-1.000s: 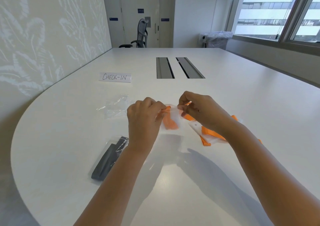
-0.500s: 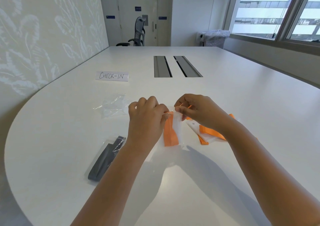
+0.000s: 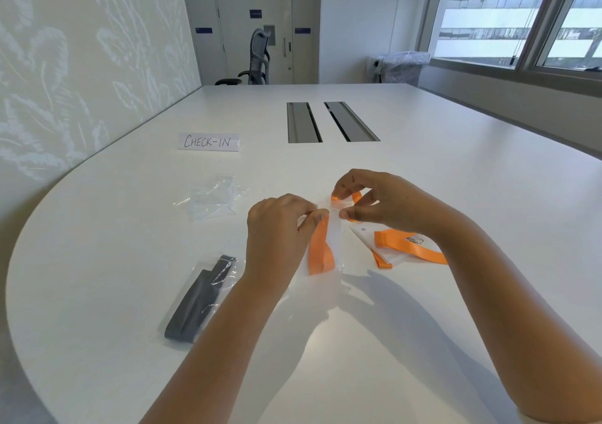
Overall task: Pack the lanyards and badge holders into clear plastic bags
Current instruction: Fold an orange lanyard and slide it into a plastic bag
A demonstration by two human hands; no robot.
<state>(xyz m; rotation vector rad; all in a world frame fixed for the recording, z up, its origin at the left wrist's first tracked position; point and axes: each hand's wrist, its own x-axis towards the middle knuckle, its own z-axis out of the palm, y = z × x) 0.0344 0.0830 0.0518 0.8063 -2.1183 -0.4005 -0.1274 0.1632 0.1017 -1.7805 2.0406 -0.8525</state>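
Observation:
A clear plastic bag (image 3: pixel 335 238) with a folded orange lanyard (image 3: pixel 321 251) inside hangs just above the white table (image 3: pixel 423 169). My left hand (image 3: pixel 277 231) pinches the bag's top edge at its left corner. My right hand (image 3: pixel 384 202) pinches the top edge on the right, thumb and fingers curled round it. A second orange lanyard (image 3: pixel 407 247) lies on a white badge holder (image 3: pixel 368 238) to the right, partly hidden by my right wrist. A grey lanyard in a clear bag (image 3: pixel 198 300) lies at the left front.
Crumpled clear bags (image 3: pixel 211 199) lie behind my left hand. A paper sign reading CHECK-IN (image 3: pixel 208 142) stands further back. Two grey cable hatches (image 3: pixel 329 122) are set in the table's middle. An office chair (image 3: pixel 254 59) stands at the far end.
The bag with the orange lanyard has swung from lying flat between my hands to hanging upright. My right hand has risen and moved slightly right along the top edge.

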